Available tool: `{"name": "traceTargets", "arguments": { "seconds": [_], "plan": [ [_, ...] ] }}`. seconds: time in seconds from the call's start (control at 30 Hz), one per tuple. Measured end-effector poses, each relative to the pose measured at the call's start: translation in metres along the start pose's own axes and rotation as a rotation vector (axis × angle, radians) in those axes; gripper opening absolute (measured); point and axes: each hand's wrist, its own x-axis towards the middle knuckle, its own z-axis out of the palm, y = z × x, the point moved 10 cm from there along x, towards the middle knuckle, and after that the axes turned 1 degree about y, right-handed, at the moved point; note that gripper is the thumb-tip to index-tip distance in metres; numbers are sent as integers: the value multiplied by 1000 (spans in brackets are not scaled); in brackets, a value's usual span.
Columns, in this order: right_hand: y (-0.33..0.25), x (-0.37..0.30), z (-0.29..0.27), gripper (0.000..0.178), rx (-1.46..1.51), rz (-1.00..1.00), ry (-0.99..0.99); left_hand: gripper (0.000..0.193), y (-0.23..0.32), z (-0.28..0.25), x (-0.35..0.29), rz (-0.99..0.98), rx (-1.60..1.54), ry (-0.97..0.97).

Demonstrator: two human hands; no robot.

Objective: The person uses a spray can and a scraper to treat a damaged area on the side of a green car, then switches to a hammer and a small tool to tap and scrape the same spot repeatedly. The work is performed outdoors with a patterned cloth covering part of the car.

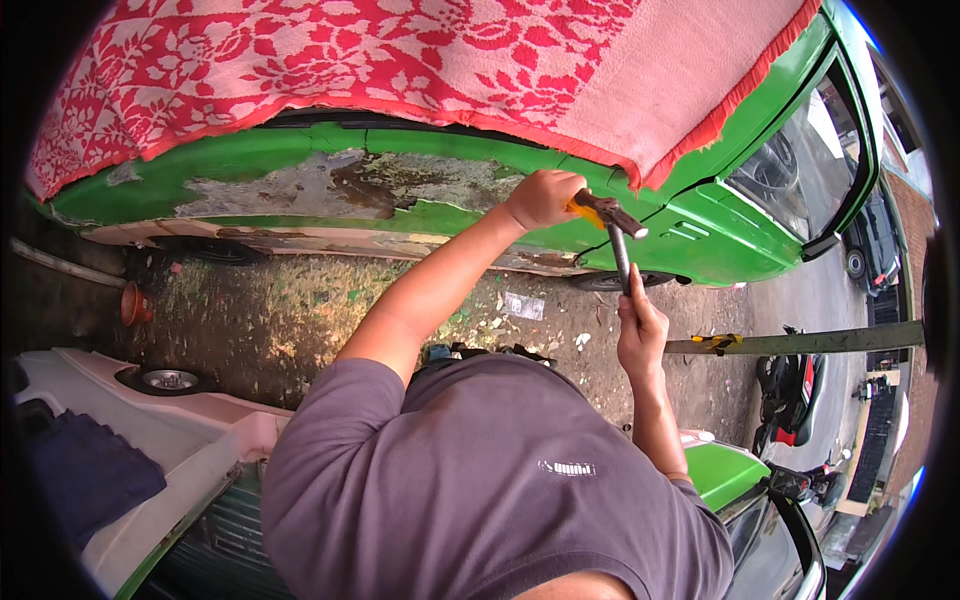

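Observation:
My left hand [546, 199] is closed round the yellow-orange handle of a hammer [622, 216], its dark head pointing right. Just below the hammer head stands a dark metal bar [620, 258], like a chisel or punch. My right hand [641, 326] grips its near end. The bar's far end meets or overlaps the hammer head; I cannot tell whether they touch. Both tools are in front of a green vehicle's side panel [440, 218]. Paint is stripped there, with grey filler and brown rusty patches showing. A red and pink floral blanket [350, 60] drapes over the vehicle.
Paint flakes and scraps litter the dirty ground [300, 300]. A pale pink car body [210, 400] with a dark cloth [90, 475] lies behind left. A post [800, 342] with yellow-black tape crosses at right, near a motorcycle [790, 395]. An orange pot [135, 304] sits at left.

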Motion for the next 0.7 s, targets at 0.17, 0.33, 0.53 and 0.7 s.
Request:
{"name": "traceTargets", "arguments": {
  "seconds": [0.17,0.33,0.53,0.7],
  "plan": [
    [9,-34,-25,52,247,-128,213,25,-1,-12,-1,-50,-18,95],
    [10,-27,-26,54,203,-74,166,24,-12,-4,-6,-72,21,31],
    [9,-5,-5,50,-13,-51,58,27,-12,-1,0,-58,17,1],
    [19,-24,-31,50,289,52,260,26,-12,-15,4,-107,-32,80]
  ]
}}
